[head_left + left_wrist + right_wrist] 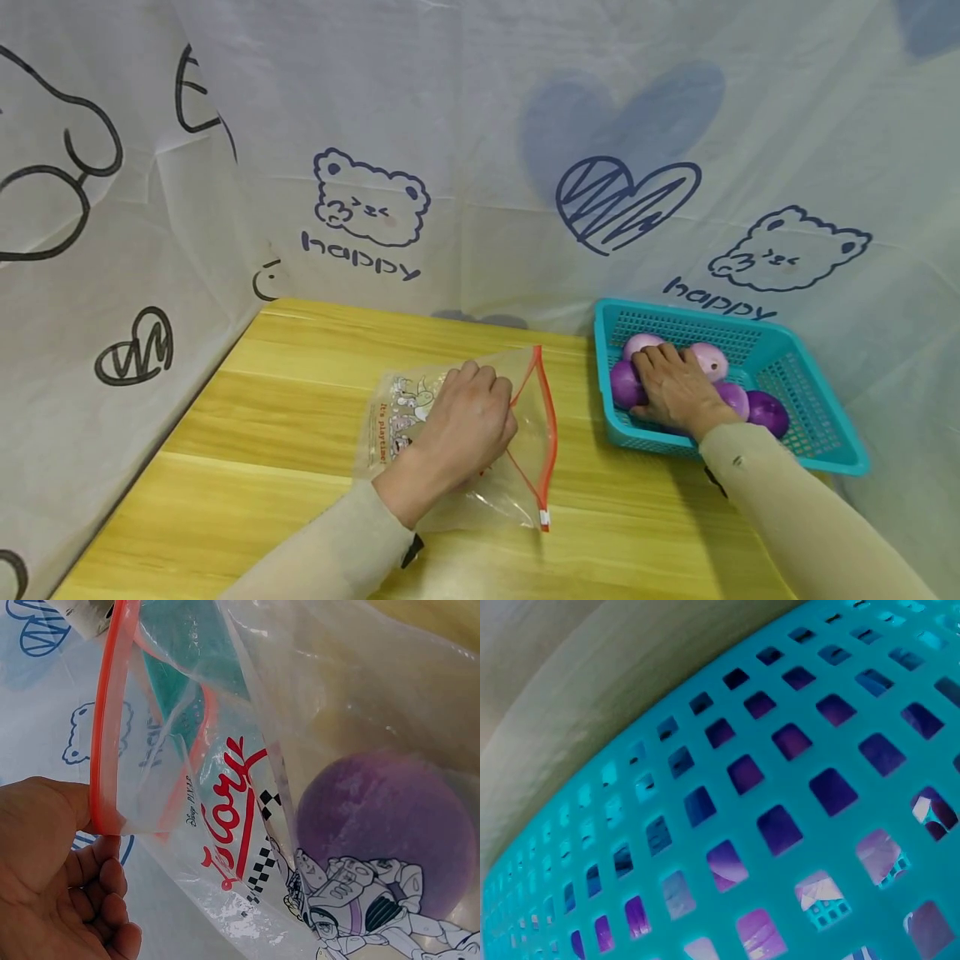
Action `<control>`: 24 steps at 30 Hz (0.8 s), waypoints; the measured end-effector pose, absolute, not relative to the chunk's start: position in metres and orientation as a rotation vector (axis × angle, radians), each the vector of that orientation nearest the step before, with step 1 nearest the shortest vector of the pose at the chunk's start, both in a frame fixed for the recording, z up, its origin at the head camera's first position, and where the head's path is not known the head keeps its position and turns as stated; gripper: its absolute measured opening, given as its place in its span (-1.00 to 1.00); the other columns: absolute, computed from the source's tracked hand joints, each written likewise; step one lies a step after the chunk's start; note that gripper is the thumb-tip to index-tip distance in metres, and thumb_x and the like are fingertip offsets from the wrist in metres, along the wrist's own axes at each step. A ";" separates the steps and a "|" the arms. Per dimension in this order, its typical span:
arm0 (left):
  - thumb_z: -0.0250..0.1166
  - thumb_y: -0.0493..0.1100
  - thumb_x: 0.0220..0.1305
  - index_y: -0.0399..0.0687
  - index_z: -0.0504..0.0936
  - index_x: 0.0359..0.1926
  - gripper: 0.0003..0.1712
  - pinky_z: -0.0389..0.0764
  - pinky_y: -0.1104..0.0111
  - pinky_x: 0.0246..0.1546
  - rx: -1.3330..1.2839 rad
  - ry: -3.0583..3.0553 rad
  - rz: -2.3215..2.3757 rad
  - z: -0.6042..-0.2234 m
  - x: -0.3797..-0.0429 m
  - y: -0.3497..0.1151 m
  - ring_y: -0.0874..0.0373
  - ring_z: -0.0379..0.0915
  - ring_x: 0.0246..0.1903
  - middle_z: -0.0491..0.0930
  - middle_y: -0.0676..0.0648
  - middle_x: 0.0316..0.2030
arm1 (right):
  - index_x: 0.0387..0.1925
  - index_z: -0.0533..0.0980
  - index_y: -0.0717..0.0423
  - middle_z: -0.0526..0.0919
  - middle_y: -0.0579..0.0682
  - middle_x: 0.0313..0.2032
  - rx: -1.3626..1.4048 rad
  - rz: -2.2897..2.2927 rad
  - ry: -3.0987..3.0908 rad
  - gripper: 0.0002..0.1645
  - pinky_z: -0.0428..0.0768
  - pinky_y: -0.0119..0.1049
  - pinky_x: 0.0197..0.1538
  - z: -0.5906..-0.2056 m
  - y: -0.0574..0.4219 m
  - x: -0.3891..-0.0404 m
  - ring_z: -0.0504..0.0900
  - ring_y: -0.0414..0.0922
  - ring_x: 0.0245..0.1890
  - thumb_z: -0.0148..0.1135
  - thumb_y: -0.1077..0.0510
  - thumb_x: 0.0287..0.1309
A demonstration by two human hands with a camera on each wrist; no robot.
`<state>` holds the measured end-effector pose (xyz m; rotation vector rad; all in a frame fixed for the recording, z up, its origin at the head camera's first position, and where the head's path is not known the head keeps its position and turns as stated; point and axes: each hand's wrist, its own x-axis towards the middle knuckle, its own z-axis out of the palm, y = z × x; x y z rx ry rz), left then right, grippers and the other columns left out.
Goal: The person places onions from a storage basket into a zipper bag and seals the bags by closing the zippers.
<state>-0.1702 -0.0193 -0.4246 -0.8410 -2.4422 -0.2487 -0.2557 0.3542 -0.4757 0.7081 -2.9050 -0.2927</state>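
Note:
My left hand (468,417) pinches the rim of a clear zip bag (225,900) with a red zip edge (107,712) between thumb and fingers. The bag's mouth gapes toward the right, and printed cartoon figures cover its side. Through the plastic in the left wrist view shows a round purple ball (382,825). My right hand (678,387) reaches into a teal basket (817,417), its thumb and forefinger on either side of a purple ball (625,385). Around it lie a pale pink ball (711,361) and a dark purple ball (768,414).
The yellow wood-grain table (300,350) lies under the bag and basket. White printed cloth (480,167) hangs behind and along the left side. In the right wrist view, the basket's lattice wall (727,787) fills most of the picture and hides the right hand.

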 end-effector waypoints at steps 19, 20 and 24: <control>0.30 -0.21 0.19 -0.03 0.41 -0.53 -0.76 0.22 0.29 -0.37 -0.842 -2.426 -0.284 -0.421 -0.173 -0.020 0.06 0.19 -0.45 0.27 0.02 -0.55 | 0.18 0.32 0.36 0.51 0.37 0.04 0.582 -0.346 -2.602 0.05 0.48 0.28 0.15 -0.468 0.355 -0.256 0.50 0.35 0.08 0.58 -0.28 -0.06; 0.30 -0.21 0.19 -0.04 0.42 -0.53 -0.76 0.23 0.29 -0.37 -0.842 -2.426 -0.281 -0.421 -0.173 -0.020 0.05 0.20 -0.45 0.28 0.02 -0.55 | 0.18 0.32 0.35 0.50 0.37 0.05 0.577 -0.345 -2.598 0.05 0.48 0.28 0.15 -0.467 0.354 -0.256 0.50 0.35 0.08 0.58 -0.27 -0.05; 0.31 -0.20 0.19 -0.04 0.44 -0.52 -0.77 0.26 0.27 -0.37 -0.835 -2.435 -0.270 -0.420 -0.174 -0.020 0.05 0.23 -0.44 0.31 0.01 -0.54 | 0.19 0.31 0.36 0.49 0.37 0.07 0.566 -0.351 -2.575 0.04 0.48 0.27 0.13 -0.462 0.352 -0.256 0.49 0.34 0.06 0.56 -0.27 -0.03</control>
